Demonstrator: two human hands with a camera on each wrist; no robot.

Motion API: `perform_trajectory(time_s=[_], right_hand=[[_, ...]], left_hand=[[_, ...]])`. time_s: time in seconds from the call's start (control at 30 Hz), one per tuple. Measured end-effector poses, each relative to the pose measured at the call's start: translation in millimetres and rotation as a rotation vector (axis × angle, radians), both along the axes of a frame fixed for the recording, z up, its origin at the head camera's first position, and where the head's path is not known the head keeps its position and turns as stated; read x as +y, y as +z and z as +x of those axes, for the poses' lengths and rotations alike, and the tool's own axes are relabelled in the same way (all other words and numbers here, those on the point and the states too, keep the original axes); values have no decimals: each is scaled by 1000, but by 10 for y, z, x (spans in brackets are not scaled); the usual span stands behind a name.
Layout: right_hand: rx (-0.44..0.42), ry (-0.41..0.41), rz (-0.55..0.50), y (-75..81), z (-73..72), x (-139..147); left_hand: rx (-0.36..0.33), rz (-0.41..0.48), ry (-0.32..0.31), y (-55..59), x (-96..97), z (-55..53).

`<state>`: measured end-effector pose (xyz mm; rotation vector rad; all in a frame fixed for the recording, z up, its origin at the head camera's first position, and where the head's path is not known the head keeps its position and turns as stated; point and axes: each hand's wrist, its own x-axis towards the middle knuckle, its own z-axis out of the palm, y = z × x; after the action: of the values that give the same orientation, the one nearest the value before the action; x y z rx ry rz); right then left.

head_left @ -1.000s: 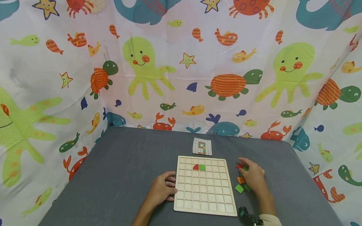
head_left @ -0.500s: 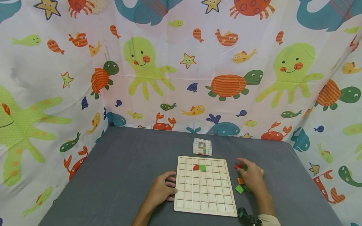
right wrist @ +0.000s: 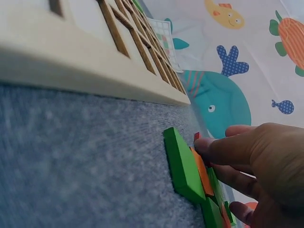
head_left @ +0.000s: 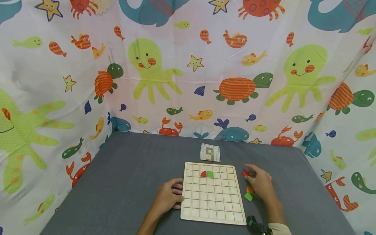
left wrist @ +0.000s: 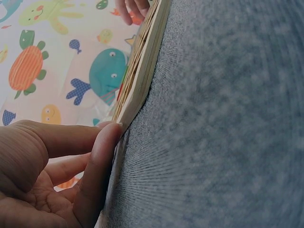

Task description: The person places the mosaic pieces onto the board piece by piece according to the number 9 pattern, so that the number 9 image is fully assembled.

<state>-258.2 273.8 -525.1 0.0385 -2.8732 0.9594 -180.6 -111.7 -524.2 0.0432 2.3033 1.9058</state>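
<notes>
A pale wooden grid board [head_left: 211,202] lies flat on the table. Two tiles sit in its upper cells: a red rounded tile [head_left: 203,174] and a green square tile [head_left: 210,174]. My left hand [head_left: 168,195] holds the board's left edge, thumb and bent fingers against the rim [left wrist: 137,102]. To the right of the board, my right hand [head_left: 261,181] pinches a red tile [head_left: 244,173] between thumb and index finger. Beneath and beside that hand are an orange tile [head_left: 250,190] and green tiles [right wrist: 183,166], some partly hidden by its fingers.
Behind the board lies a small printed card [head_left: 210,152] with a coloured grid pattern. A dark device [head_left: 258,226] is strapped at the right wrist. The grey table [head_left: 141,156] meets a curtain [head_left: 188,81] with sea animals at the back and sides.
My right hand has shifted slightly left, and the red tile has moved left with it towards the board. The orange tile has turned and shifted a little. My left hand and the board stay put.
</notes>
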Motion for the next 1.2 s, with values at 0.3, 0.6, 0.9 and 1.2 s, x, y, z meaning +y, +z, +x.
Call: perform_trajectory(time_s=[0.3, 0.6, 0.9, 1.2], right_hand=[[36, 4, -15, -32, 0, -3], [66, -1, -25, -37, -6, -7], [83, 17, -55, 29, -10, -100], [82, 86, -115, 72, 13, -254]], left_hand=[[-1, -1, -1, 3, 2, -1], [0, 6, -6, -14, -5, -6], [0, 4, -5, -7, -8, -5], [-16, -15, -2, -15, -4, -10]])
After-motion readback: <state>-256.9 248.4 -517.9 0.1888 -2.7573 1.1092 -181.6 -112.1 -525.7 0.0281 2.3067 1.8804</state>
